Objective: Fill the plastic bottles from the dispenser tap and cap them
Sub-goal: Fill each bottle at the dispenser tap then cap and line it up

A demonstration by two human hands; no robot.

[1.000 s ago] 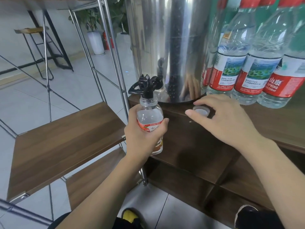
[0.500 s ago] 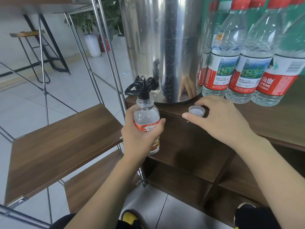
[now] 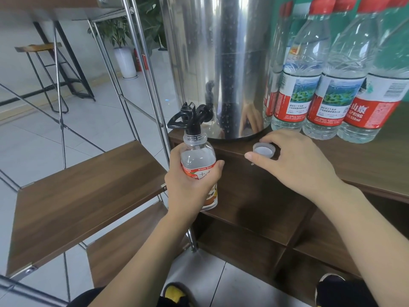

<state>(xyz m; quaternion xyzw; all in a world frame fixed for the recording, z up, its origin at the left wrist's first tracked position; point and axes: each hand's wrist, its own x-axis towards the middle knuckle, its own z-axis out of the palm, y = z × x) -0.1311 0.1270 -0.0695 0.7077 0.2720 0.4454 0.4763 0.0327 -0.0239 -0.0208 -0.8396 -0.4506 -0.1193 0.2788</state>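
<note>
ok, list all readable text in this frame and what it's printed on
"SPRING" and "550ml": red label band of the rightmost large water bottle, beside two large white Chinese characters.
Barcode: same bottle's label, digits unreadable.
Small Chinese print under the landscape picture on the two middle large bottles: too small to read.
Small bottle held in the left hand: Chinese print on its label, partly covered by fingers, unreadable.
White cap, dispenser: no text.

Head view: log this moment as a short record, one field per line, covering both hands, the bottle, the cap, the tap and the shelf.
left hand: grips the small bottle around its label
small bottle: upright, uncapped, mouth right under the black tap, holding water
right hand: fingers curled round the white cap
white cap: open side up on the wooden shelf
dispenser: steel, standing on the shelf
large capped bottles: standing right of the dispenser
</note>
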